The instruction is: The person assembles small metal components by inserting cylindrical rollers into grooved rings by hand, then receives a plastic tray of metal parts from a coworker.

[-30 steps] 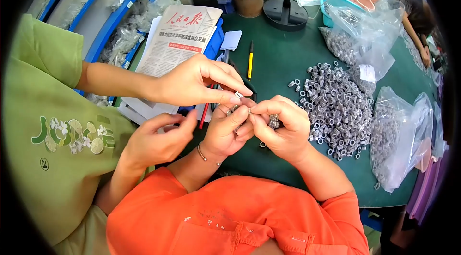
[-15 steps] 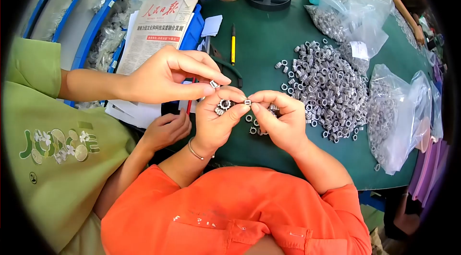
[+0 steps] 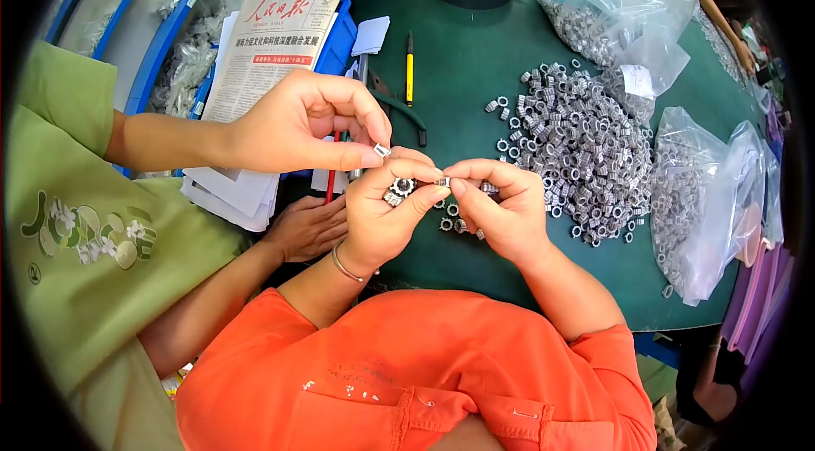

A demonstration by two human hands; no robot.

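Note:
My left hand (image 3: pixel 379 211), with a bracelet at its wrist, pinches a small metal piece (image 3: pixel 444 183) between thumb and forefinger. Several metal rings (image 3: pixel 399 189) sit in its curled fingers. My right hand (image 3: pixel 507 209) grips the same small piece from the other side, its fingertips close to the left ones. More rings (image 3: pixel 489 188) show beside its fingers, and it is unclear whether it holds them. Just above my left hand, a co-worker's hand (image 3: pixel 327 121) holds a small metal link (image 3: pixel 381 150). A large pile of metal rings (image 3: pixel 581 154) lies right of my hands.
Plastic bags of rings (image 3: pixel 679 205) lie on the green table (image 3: pixel 467 52) at the right. A yellow pen (image 3: pixel 409 69), dark-handled pliers (image 3: pixel 403 111) and a newspaper (image 3: pixel 276 43) are beyond my hands. The co-worker's other hand (image 3: pixel 310 228) rests at the left, near papers.
The view has shifted, so the table sits higher in it. The co-worker's lower hand has dropped and flattened. My hands remain together around the small piece, with rings now visible in the left.

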